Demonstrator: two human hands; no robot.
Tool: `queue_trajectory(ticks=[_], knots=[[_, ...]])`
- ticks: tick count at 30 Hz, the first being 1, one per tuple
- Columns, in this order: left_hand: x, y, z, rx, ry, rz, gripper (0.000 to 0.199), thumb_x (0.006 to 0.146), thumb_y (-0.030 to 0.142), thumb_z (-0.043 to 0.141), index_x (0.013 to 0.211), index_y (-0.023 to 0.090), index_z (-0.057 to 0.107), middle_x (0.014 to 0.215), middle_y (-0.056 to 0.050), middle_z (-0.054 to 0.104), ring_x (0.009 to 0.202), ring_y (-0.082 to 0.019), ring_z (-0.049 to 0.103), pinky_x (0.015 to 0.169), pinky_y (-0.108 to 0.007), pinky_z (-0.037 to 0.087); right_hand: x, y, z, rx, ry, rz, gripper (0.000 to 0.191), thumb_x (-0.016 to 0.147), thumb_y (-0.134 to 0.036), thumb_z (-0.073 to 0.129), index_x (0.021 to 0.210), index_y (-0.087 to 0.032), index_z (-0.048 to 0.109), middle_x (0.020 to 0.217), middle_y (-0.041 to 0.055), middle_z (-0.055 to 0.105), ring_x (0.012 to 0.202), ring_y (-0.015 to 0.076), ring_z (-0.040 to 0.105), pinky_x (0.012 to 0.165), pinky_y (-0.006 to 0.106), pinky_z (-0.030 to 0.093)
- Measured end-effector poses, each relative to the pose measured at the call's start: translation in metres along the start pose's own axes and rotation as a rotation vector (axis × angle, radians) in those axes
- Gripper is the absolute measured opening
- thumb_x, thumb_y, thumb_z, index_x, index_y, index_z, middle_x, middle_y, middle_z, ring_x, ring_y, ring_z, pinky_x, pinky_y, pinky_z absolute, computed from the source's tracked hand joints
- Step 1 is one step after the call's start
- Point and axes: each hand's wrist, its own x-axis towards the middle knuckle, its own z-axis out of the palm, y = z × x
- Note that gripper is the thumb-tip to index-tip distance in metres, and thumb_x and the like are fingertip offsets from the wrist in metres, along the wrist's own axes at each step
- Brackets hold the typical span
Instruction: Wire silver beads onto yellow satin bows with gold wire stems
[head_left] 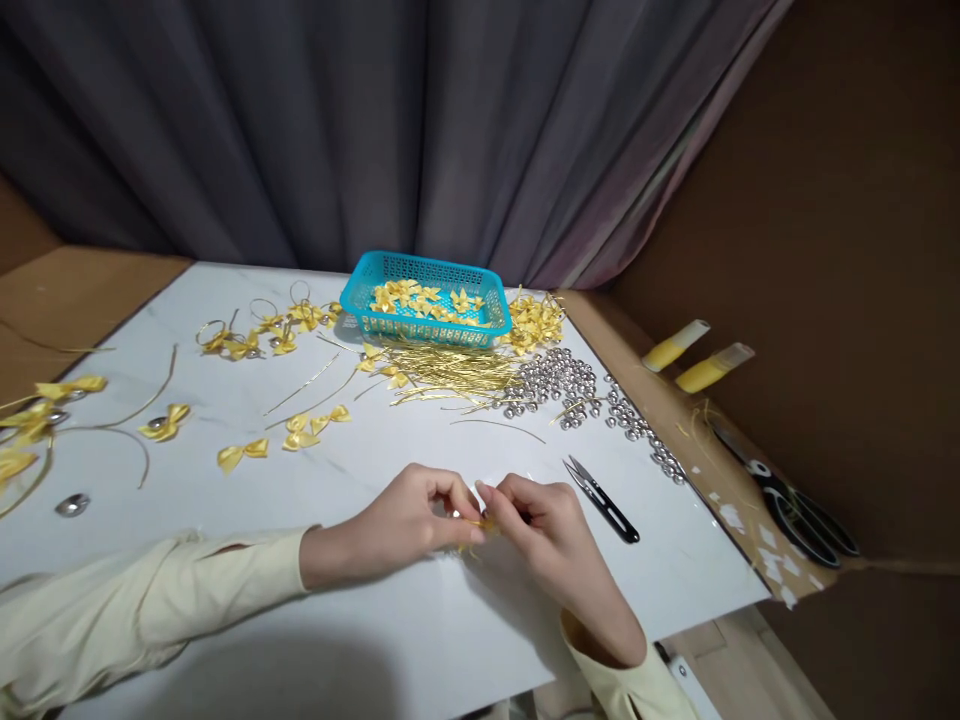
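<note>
Low over the white board, near its front, my left hand point(409, 515) and my right hand point(544, 525) meet fingertip to fingertip. Between them they pinch a small yellow ribbon bow point(489, 524), mostly covered by the fingers. Whether a cord or bell is also in the fingers is hidden. Thread snips point(601, 500) with a black handle lie just right of my right hand. Beyond my left hand are loose yellow bows point(304, 432) on the board.
A blue basket point(426, 330) of yellow bows stands at the back. Before it lie gold cords point(450, 370) and silver bells point(559, 380). Black scissors point(795, 505) and two yellow glue tubes point(675, 346) are at the right. Finished-looking bows with cord point(244, 343) lie left.
</note>
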Motion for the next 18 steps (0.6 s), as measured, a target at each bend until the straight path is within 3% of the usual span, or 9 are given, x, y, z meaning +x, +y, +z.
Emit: queue_trajectory(ticks=[4,10,18], knots=[[0.0009,-0.0013,-0.0010,-0.080,-0.025,-0.039,0.020,0.064,0.022,0.072,0.061,0.014,0.054,0.065,0.000,0.058,0.061,-0.011,0.049,0.058,-0.024,0.037,0.0003,0.0012,0.0002,0.046,0.041,0.046,0.039,0.086,-0.037,0.048,0.054,-0.018,0.040,0.048,-0.0062,0.032,0.046,0.0074,0.025,0.043,0.021,0.021],[0.0008,-0.0029,-0.0015,-0.028,-0.003,-0.009,0.020,0.065,0.020,0.070,0.060,0.014,0.051,0.063,0.001,0.053,0.061,-0.011,0.046,0.058,-0.023,0.035,0.0013,0.0075,-0.0002,0.066,-0.117,0.062,0.039,0.087,-0.037,0.048,0.054,-0.017,0.042,0.049,-0.0061,0.032,0.048,0.0079,0.025,0.044,0.022,0.021],[0.0013,-0.0056,-0.0014,-0.077,-0.049,-0.012,0.021,0.064,0.018,0.071,0.060,0.014,0.050,0.065,0.002,0.056,0.061,-0.010,0.048,0.057,-0.023,0.036,-0.0003,0.0041,0.0010,0.082,-0.055,0.003,0.038,0.089,-0.032,0.046,0.054,-0.018,0.038,0.050,-0.0067,0.028,0.048,0.0075,0.024,0.044,0.022,0.021]])
